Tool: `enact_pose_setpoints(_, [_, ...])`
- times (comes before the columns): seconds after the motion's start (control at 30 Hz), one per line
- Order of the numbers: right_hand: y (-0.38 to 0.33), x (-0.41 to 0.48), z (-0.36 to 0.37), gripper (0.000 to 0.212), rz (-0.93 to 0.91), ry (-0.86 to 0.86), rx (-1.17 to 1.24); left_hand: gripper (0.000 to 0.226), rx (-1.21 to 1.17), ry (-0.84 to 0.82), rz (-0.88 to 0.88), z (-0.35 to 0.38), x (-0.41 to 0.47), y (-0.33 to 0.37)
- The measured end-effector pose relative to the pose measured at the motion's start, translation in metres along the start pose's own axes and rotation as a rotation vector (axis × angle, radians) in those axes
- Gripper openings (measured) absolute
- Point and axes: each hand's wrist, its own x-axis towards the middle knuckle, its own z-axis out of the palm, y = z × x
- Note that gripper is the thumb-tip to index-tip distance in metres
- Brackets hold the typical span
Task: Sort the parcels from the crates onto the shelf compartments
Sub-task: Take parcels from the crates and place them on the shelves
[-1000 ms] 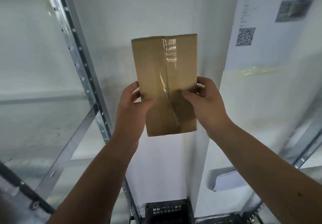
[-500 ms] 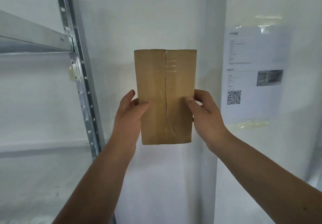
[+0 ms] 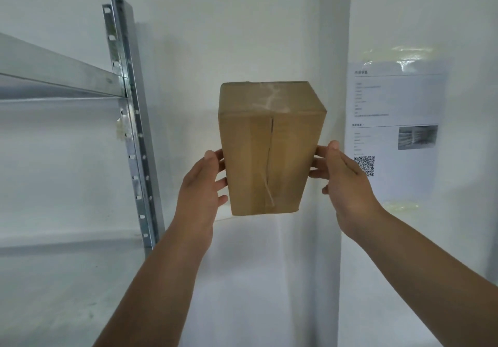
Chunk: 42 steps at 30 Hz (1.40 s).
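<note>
If squeeze eases, could slip and drop: held by side pressure only, smooth faces, nothing underneath. White painted wall (image 3: 242, 23) behind. Grey galvanised steel shelf frame (image 3: 126, 109), punched upright, glossy, hard-edged, left of parcel, apart. Brown rectangular cardboard parcel (image 3: 269, 158) in mid-air, upright, matte. Left hand (image 3: 200, 185), right hand (image 3: 347, 182): fingers nearly straight, pressed on opposite sides. Clear tape (image 3: 268, 195) on seam, lifting low.

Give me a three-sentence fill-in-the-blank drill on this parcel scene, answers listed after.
The left hand and right hand hold a parcel made of brown ____. The metal shelf upright stands to the ____ of the parcel. The paper sheet on the wall carries a square ____ code.
Missing words: cardboard; left; QR.
</note>
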Motion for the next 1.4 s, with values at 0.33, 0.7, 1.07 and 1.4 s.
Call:
enact_pose_setpoints(0.33, [-0.005,-0.006,-0.01,0.059,0.088,-0.068,0.133,0.016,-0.1,0.062,0.011,0.0,-0.008,-0.003])
enact_pose_setpoints(0.7, [-0.003,-0.009,-0.023,0.058,0.145,-0.128,0.181,0.057,-0.232,-0.025,0.005,0.002,-0.014,-0.01])
enact_pose_setpoints(1.07, [0.012,-0.011,-0.031,0.028,0.151,-0.132,0.236,0.044,-0.147,-0.121,0.105,0.009,-0.015,-0.019])
enact_pose_setpoints(1.4, [0.028,-0.014,-0.042,0.06,0.124,-0.256,0.152,0.036,-0.162,-0.099,0.106,0.016,-0.027,-0.03])
